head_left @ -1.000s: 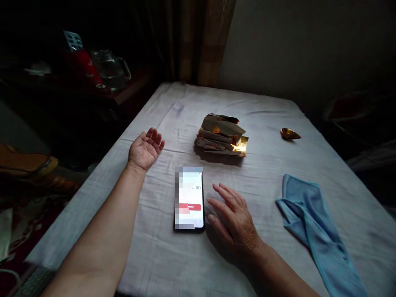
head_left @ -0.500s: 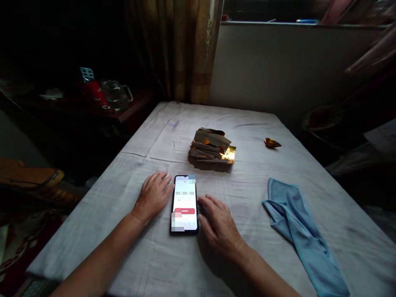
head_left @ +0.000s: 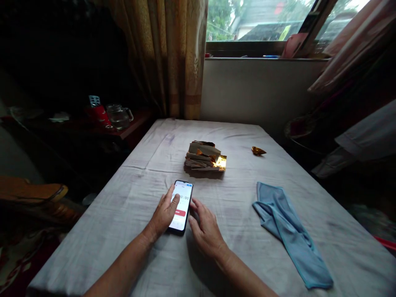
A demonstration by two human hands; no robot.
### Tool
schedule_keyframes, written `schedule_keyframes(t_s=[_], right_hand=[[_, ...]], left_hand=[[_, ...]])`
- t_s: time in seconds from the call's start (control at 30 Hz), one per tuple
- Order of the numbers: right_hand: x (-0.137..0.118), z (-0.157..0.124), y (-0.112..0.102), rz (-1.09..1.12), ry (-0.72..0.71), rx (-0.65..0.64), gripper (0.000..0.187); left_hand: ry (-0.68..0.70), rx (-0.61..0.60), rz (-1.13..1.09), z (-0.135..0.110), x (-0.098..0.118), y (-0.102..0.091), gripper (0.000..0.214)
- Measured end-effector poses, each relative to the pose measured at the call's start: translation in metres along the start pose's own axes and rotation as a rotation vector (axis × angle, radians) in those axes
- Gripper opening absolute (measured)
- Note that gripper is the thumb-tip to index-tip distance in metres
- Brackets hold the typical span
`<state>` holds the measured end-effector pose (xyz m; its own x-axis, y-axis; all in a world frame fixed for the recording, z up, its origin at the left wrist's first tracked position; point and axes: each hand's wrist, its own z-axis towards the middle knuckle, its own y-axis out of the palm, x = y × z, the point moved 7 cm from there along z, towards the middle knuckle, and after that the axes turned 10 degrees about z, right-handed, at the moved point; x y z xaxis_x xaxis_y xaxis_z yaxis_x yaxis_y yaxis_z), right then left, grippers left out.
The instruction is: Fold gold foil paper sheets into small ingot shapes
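Note:
A smartphone (head_left: 181,218) with a lit screen shows a timer readout and a red button. My left hand (head_left: 163,212) grips it from the left side, its thumb lying over part of the screen and covering some digits. The phone is slanted a little, its top leaning to the right. Just off its right edge, my right hand (head_left: 206,227) holds nothing, thumb and fingers apart. Beyond the phone sits a stack of folded brown and gold foil paper (head_left: 202,156). A small gold folded-paper boat shape (head_left: 258,151) lies farther right.
A crumpled blue cloth (head_left: 287,227) lies on the right of the white-covered table (head_left: 139,165). On a dark side table at left stand a glass mug (head_left: 118,116) and a red container (head_left: 100,116). A curtain (head_left: 173,62) hangs behind, beside a window.
My left hand has moved from beside the phone onto it and taken hold; the phone is now slanted. My right hand stays alongside. The camera view has tilted up, showing more window.

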<state>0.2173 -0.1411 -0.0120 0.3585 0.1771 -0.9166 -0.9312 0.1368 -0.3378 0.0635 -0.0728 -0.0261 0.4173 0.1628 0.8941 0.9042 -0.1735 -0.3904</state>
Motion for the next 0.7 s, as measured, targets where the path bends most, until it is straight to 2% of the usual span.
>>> schedule_keyframes(t_s=[0.1,0.23,0.33,0.53,0.7], right_hand=[[0.001,0.004,0.001,0.025,0.041,0.001,0.052],[0.006,0.009,0.002,0.054,0.089,0.015,0.051],[0.008,0.011,0.002,0.073,0.082,0.026,0.05],[0.013,0.012,0.0,0.149,0.111,0.013,0.048],[0.015,0.013,-0.001,0.33,0.175,0.042,0.049]], left_hand=[[-0.123,-0.007,-0.315,-0.003,0.004,-0.003,0.05],[-0.217,0.026,-0.724,0.002,0.011,-0.014,0.019],[-0.271,-0.025,-0.772,0.005,0.012,-0.013,0.016],[-0.309,-0.19,-0.752,-0.007,0.008,0.016,0.015],[-0.372,-0.448,-0.822,-0.021,0.018,0.039,0.05]])
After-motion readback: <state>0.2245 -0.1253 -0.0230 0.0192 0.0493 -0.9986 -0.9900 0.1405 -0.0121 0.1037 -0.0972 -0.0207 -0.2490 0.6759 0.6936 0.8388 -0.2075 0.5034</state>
